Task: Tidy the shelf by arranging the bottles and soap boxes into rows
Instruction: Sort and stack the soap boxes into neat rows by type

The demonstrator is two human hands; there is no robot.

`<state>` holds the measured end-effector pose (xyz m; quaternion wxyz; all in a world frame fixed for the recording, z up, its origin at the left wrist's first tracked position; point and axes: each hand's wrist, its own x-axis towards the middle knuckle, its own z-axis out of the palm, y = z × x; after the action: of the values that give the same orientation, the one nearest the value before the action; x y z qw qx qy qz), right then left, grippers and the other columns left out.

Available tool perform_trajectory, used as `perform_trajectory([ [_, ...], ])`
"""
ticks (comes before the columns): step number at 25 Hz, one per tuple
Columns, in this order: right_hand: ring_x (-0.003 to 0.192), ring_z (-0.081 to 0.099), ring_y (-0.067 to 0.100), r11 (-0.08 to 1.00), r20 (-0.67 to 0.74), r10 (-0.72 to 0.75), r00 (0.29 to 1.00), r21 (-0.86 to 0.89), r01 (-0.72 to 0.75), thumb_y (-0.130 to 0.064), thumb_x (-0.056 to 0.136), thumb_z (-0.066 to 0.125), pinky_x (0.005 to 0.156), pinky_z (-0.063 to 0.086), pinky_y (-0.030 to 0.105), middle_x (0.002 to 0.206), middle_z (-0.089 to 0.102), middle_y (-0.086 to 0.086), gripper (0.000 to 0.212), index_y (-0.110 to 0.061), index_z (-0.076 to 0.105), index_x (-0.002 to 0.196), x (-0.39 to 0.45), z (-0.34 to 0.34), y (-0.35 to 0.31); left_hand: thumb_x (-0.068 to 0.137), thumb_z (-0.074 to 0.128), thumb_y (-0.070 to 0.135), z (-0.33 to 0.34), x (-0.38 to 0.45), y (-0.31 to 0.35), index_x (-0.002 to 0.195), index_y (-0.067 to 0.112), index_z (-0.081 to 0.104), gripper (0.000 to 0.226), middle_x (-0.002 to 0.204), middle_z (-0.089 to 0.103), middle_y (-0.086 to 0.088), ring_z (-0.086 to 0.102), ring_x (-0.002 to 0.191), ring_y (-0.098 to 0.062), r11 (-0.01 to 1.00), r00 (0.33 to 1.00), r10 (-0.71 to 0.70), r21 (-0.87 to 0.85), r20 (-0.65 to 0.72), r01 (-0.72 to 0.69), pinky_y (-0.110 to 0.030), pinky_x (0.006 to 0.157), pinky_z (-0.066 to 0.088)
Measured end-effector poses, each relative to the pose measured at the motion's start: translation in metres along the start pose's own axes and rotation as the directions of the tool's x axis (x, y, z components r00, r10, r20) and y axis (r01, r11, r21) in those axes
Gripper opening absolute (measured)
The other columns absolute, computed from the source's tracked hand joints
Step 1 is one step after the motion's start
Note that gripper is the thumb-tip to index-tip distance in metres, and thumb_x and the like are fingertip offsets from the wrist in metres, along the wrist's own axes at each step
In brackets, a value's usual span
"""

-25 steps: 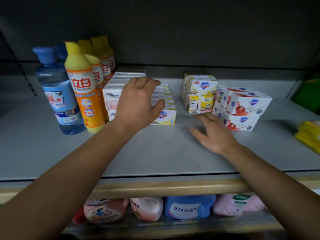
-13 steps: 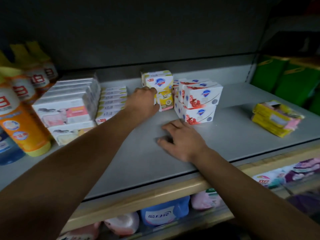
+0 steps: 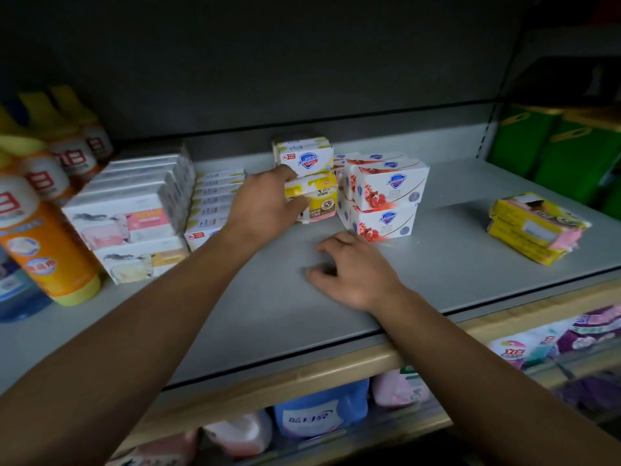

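The yellow soap pack (image 3: 317,200), mid-shelf toward the back edge, is now gripped by the left hand (image 3: 268,206), moved over from the white boxes (image 3: 134,210); the right hand (image 3: 353,267) rests flat, fingers relaxed, on the grey shelf (image 3: 437,264). Rearranging of this stack is likely beginning.

Grey shelf (image 3: 255,317) with bottles and soap boxes standing on it.

Landmark: the white soap boxes with red fruit print (image 3: 386,200), stacked two high near the middle of the shelf. Touching their left side stands a yellow soap pack (image 3: 322,200) with a white-and-yellow box (image 3: 307,156) on top. Further left lies a row of flat white boxes (image 3: 216,200), then two-high stacks of larger white packs (image 3: 134,210). At the far left stand orange bottles with yellow caps (image 3: 43,230) and a blue bottle (image 3: 13,290). Well apart to the right lies a stack of yellow packets (image 3: 534,227). Just in front, the right hand (image 3: 353,270) rests on the shelf surface.
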<state>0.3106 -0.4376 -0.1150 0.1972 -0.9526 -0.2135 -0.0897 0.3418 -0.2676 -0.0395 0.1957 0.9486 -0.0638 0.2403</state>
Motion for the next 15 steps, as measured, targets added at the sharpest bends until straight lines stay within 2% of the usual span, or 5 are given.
perform_trajectory([
  [2, 0.123, 0.047, 0.022, 0.999, -0.011, 0.016, 1.000, 0.049, -0.015, -0.055, 0.083, 0.063, 0.105, 0.037, 0.030, 0.127, 0.056, 0.001, 0.058, -0.019, 0.058, 0.128, -0.001, -0.003, -0.001, 0.076, 0.069, 0.040, -0.019, -0.031, -0.009, 0.108, 0.020, 0.066, 0.038, 0.102, 0.071, -0.002, 0.065, 0.090, -0.023, 0.944, 0.995, -0.101, -0.319, -0.026, 0.088, -0.030, 0.074, 0.047],
  [5, 0.116, 0.056, 0.014, 0.900, -0.052, -0.008, 0.999, 0.436, 0.030, -0.037, 0.075, 0.079, 0.100, 0.046, 0.034, 0.130, 0.056, -0.001, 0.069, -0.023, 0.050, 0.136, -0.005, -0.015, -0.008, 0.080, 0.076, 0.021, -0.035, -0.077, -0.025, 0.092, 0.018, 0.067, 0.016, 0.084, 0.073, -0.005, 0.068, 0.073, -0.019, 0.512, 0.943, -0.283, -0.804, 0.175, 0.303, -0.030, 0.061, 0.055],
  [8, 0.110, 0.062, 0.007, 0.689, 0.038, -0.168, 0.985, 0.719, 0.090, -0.018, 0.068, 0.085, 0.088, 0.054, 0.027, 0.142, 0.045, -0.010, 0.096, -0.047, 0.031, 0.142, -0.011, -0.021, -0.022, 0.088, 0.068, 0.019, -0.029, -0.101, -0.035, 0.085, 0.010, 0.069, 0.009, 0.078, 0.074, -0.008, 0.069, 0.070, -0.020, 0.281, 0.885, -0.320, -0.859, 0.337, 0.429, -0.031, 0.060, 0.056],
  [11, 0.099, 0.067, 0.007, 0.605, 0.085, -0.203, 0.976, 0.794, 0.056, 0.003, 0.075, 0.078, 0.081, 0.053, 0.021, 0.128, 0.059, 0.003, 0.081, -0.034, 0.042, 0.137, -0.013, -0.012, -0.034, 0.090, 0.066, 0.030, -0.023, -0.104, -0.037, 0.085, 0.011, 0.071, 0.020, 0.076, 0.073, -0.007, 0.069, 0.064, -0.019, 0.223, 0.828, -0.393, -0.832, 0.401, 0.509, -0.030, 0.056, 0.056],
  [15, 0.097, 0.065, 0.000, 0.586, 0.039, -0.079, 0.996, 0.810, 0.015, -0.024, 0.071, 0.074, 0.082, 0.050, 0.016, 0.117, 0.065, -0.004, 0.054, -0.029, 0.057, 0.122, -0.016, -0.011, -0.039, 0.092, 0.064, 0.034, -0.025, -0.105, -0.044, 0.086, 0.008, 0.070, 0.027, 0.063, 0.065, -0.008, 0.059, 0.046, -0.016, 0.150, 0.805, -0.384, -0.829, 0.453, 0.539, -0.024, 0.043, 0.049],
])
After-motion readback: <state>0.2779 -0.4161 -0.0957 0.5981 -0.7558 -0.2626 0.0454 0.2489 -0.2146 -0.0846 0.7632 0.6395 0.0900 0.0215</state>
